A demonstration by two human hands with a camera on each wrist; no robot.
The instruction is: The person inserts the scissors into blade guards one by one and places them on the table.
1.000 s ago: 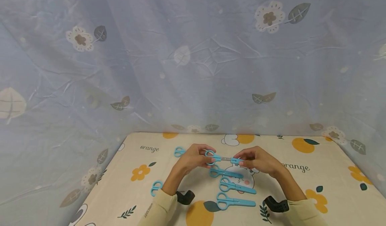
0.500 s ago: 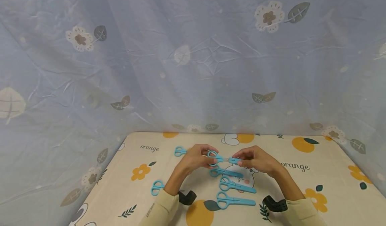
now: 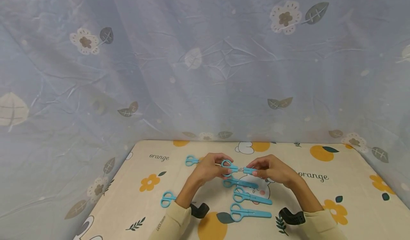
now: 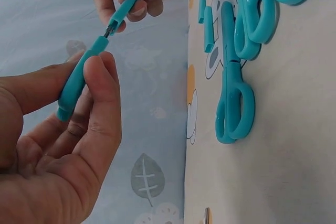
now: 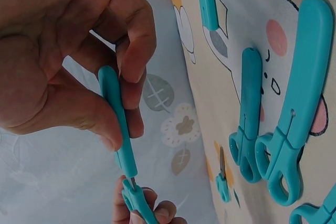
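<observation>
Head view: above the table [image 3: 320,204], the left hand [image 3: 208,168] pinches the scissors [image 3: 231,167] by the handle; at 3 o'clock the right hand [image 3: 272,168] pinches their cap [image 3: 249,170].

Left wrist: thumb and fingers clamp the handle [image 4: 76,85].

Right wrist: fingers clamp the cap [image 5: 116,121]; three capped scissors [image 5: 294,124] lie at 4 o'clock.

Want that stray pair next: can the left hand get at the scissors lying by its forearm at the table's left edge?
Probably not yet: the left hand grips the handles of the held scissors. The stray scissors lie uncovered beside its forearm, with nothing blocking them.
</observation>
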